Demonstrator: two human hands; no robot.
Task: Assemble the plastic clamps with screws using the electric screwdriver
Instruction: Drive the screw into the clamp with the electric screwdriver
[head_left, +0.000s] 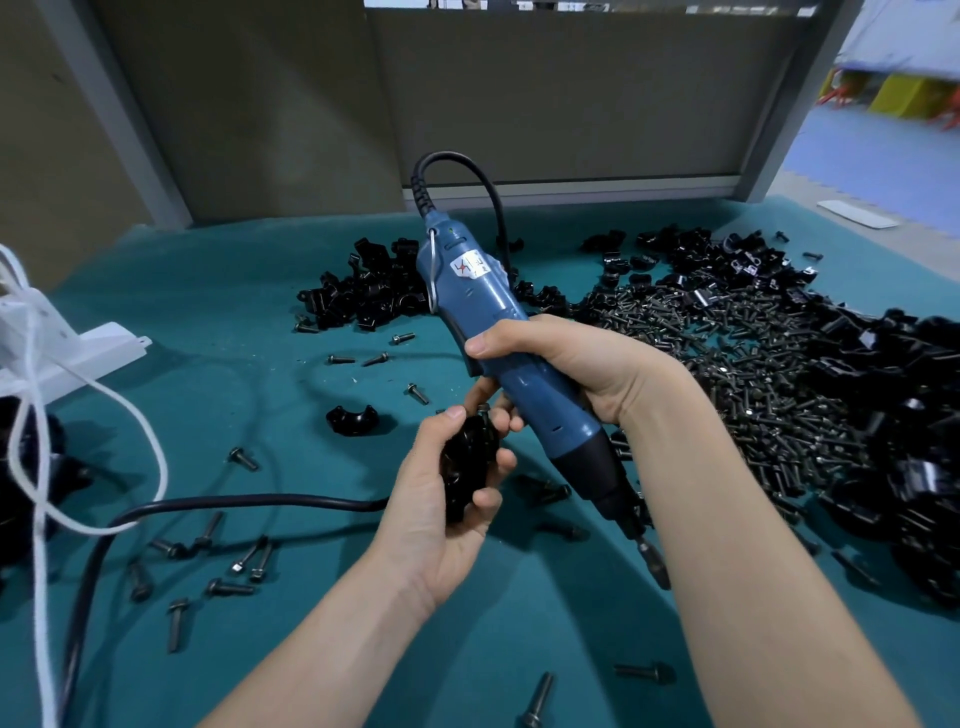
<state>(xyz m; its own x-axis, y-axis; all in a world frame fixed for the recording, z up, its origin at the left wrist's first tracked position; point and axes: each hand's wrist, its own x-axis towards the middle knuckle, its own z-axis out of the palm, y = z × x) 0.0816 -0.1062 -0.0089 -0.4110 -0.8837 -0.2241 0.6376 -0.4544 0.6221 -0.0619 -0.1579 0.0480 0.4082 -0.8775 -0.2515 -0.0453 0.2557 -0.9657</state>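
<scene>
Black clamp (467, 467) held in our left hand (441, 525), screwdriver (519, 353) gripped in our right hand (587, 369); most screws (753, 395) and loose clamps (914, 415), we judged, lay unassembled.

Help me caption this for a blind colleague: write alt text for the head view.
The right hand grips a blue electric screwdriver while the left hand holds a black plastic clamp over a teal table strewn with screws and loose clamps.

One electric screwdriver (493, 304) and two hands, a left hand (431, 501) and a right hand (582, 364), were in view. One held clamp (467, 462) and one lone clamp half (351, 420) showed; the heaped clamps (909, 374) and heaped screws (753, 395) were too many to count.
</scene>
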